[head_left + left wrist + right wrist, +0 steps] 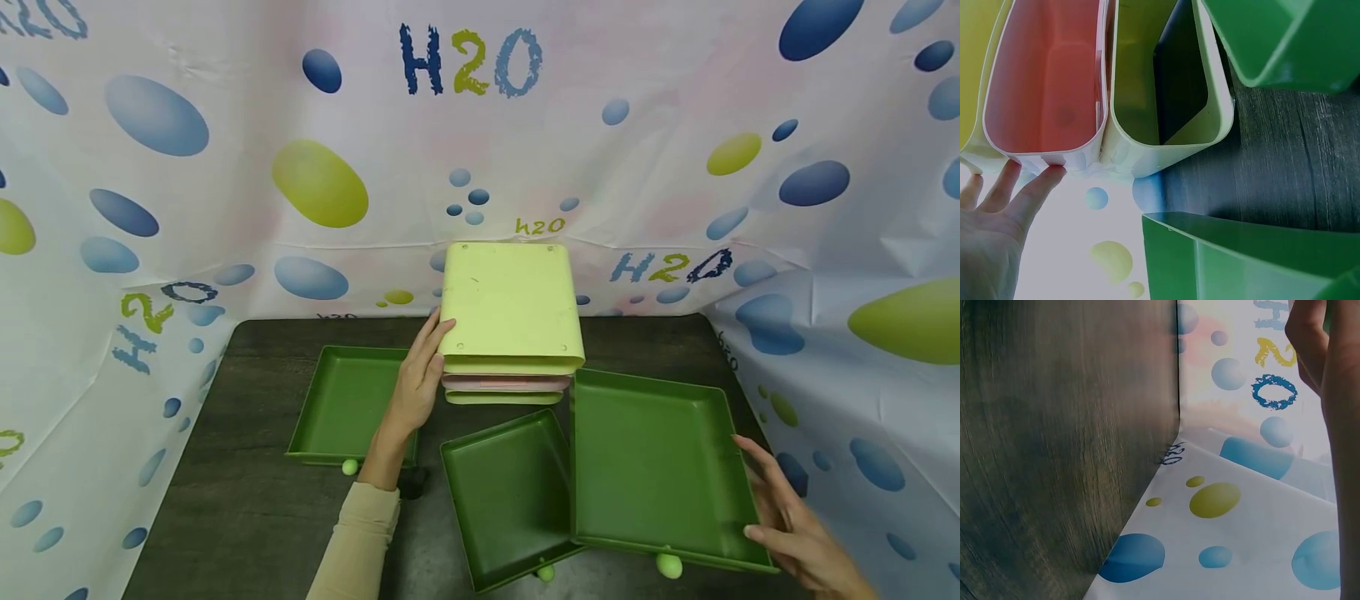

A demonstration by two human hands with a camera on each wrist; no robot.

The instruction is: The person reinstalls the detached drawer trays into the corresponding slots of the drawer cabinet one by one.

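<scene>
A small drawer unit stands at the back middle of the table, its frames stacked with a yellow top, a pink middle and a pale green bottom. My left hand rests its fingers against the unit's left side; the left wrist view has the fingertips touching the pink frame. My right hand grips a green drawer by its right wall, thumb near the front corner. That drawer is held above the table and overlaps a second green drawer. In the right wrist view only part of the hand shows.
A third green drawer with a light green round knob lies on the dark table left of the unit. A white printed sheet with coloured spots hangs behind and along both sides.
</scene>
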